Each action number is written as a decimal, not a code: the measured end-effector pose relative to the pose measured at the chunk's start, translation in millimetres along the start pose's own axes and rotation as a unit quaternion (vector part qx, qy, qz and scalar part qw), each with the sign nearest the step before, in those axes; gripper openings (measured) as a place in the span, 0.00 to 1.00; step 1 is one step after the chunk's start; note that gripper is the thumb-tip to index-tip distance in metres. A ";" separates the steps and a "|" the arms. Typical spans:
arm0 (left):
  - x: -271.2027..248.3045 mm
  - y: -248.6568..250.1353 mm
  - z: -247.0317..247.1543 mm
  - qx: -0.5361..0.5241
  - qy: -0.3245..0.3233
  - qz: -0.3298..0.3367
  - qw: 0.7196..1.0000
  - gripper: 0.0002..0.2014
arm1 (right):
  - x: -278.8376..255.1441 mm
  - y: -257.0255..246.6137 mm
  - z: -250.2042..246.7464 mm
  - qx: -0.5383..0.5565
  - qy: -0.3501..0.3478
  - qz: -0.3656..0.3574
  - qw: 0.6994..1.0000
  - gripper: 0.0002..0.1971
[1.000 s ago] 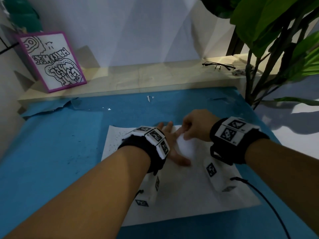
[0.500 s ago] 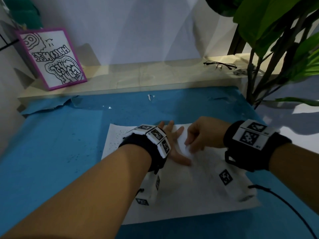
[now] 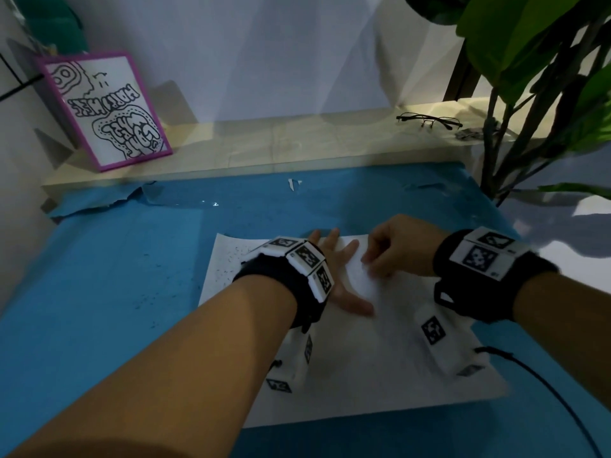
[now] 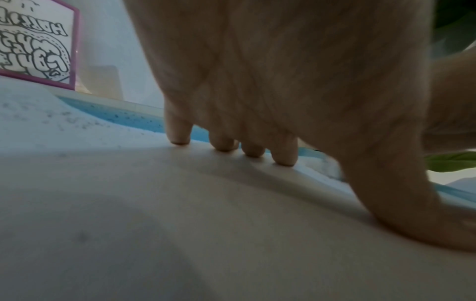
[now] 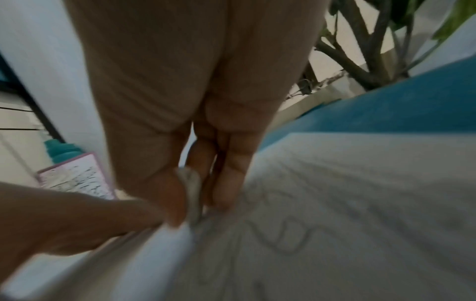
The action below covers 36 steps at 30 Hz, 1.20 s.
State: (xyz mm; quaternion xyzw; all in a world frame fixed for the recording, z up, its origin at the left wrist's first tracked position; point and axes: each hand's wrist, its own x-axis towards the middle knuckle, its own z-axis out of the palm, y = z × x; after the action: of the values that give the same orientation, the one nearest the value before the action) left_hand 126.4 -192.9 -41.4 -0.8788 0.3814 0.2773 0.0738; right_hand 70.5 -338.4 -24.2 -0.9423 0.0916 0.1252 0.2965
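My left hand point(image 3: 342, 279), flat and spread, pins the white sheet point(image 3: 363, 375) against sliding; at its 3 o'clock my right hand point(image 3: 396, 249) pinches a small pale piece point(image 5: 192, 189), apparently an eraser.

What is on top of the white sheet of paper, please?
The left hand lies flat on the sheet; the right hand pinches a small whitish piece against it. Any marks beneath both hands are covered.

The right hand point(image 3: 395, 247) (pinching paper point(image 3: 380, 358)) has apparently slid rightward.
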 end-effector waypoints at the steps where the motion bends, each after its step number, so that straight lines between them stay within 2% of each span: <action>1: 0.2 -0.5 0.0 0.002 0.001 0.000 1.000 0.55 | -1.9 -0.8 -1.4 0.000 -0.049 0.009 0.999 0.10; 2: 0.8 -1.1 0.3 0.003 0.000 0.000 1.000 0.55 | -2.6 -1.5 -3.3 0.005 -0.074 0.015 0.997 0.10; 3: 1.3 -1.4 0.5 0.004 -0.001 0.000 1.000 0.56 | -0.5 -0.2 -4.9 0.015 -0.067 0.015 0.998 0.10; 6: 1.4 -1.2 1.1 0.002 -0.002 0.000 1.000 0.56 | 6.1 0.6 -5.3 0.031 0.042 0.003 0.999 0.08; 7: 1.4 -1.1 1.0 0.001 -0.002 0.000 1.000 0.56 | 5.1 0.4 -3.6 0.030 0.043 0.000 0.999 0.09; 10: 2.0 -1.6 0.7 0.002 -0.001 -0.001 1.000 0.56 | -3.4 1.1 -1.1 0.040 -0.074 0.013 0.996 0.11; 11: 2.2 -1.6 0.7 0.002 0.000 -0.002 1.000 0.56 | -4.3 1.5 -2.5 0.045 -0.087 0.020 0.995 0.11; 12: 2.2 -1.1 0.7 0.002 0.001 -0.002 1.000 0.56 | -2.6 4.0 -4.1 0.051 -0.069 0.020 0.996 0.10; 14: 0.8 0.2 0.5 0.002 0.000 -0.003 1.000 0.56 | 2.5 7.6 -5.5 0.062 0.021 0.016 0.998 0.10; 15: 0.1 0.6 0.8 0.001 -0.001 -0.003 1.000 0.57 | 3.0 7.7 -4.5 0.065 0.046 0.014 0.997 0.09; 16: -0.4 0.8 0.8 0.002 -0.001 -0.003 1.000 0.57 | 1.9 8.4 -2.4 0.061 0.043 0.012 0.997 0.09; 19: -0.4 0.0 0.3 0.002 0.001 -0.004 1.000 0.57 | -6.0 8.0 0.4 0.050 -0.057 0.018 0.997 0.10; 20: -0.1 0.1 0.0 0.000 -0.001 -0.004 1.000 0.57 | -6.9 9.1 -1.8 0.056 -0.060 0.020 0.996 0.09; 23: -0.4 1.4 -1.5 -0.005 -0.006 -0.004 1.000 0.57 | -3.3 11.8 -5.8 0.078 0.022 0.018 0.997 0.08; 24: -0.8 1.7 -1.7 -0.004 -0.006 -0.005 1.000 0.57 | -3.1 11.8 -3.6 0.077 0.026 0.016 0.997 0.09; 27: -0.5 0.7 -1.0 -0.001 -0.004 -0.007 1.000 0.57 | -9.3 8.4 1.3 0.044 -0.052 0.017 0.998 0.10; 28: -0.3 0.5 -0.6 -0.002 -0.002 -0.006 1.000 0.57 | -9.5 9.5 -1.0 0.049 -0.054 0.019 0.997 0.10; 31: 0.5 1.5 -0.3 -0.003 -0.003 -0.003 1.000 0.57 | -3.3 11.5 -7.0 0.065 0.041 0.024 0.997 0.09; 32: 0.5 1.2 -0.2 -0.002 -0.005 -0.004 1.000 0.57 | -3.0 9.1 -4.9 0.052 0.041 0.019 0.998 0.09; 35: 0.7 -0.1 -0.2 -0.001 -0.001 -0.002 1.000 0.57 | -6.3 4.7 2.6 0.026 -0.021 0.010 0.999 0.10; 36: 0.5 0.0 -0.2 -0.003 0.000 0.000 1.000 0.57 | -5.4 9.8 -0.8 0.032 -0.011 0.019 0.999 0.10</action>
State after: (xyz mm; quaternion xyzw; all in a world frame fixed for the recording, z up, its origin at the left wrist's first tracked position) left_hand 126.8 -193.3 -41.5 -0.8791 0.3805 0.2780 0.0711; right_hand 63.1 -346.2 -27.2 -0.9289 0.1106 0.1378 0.3254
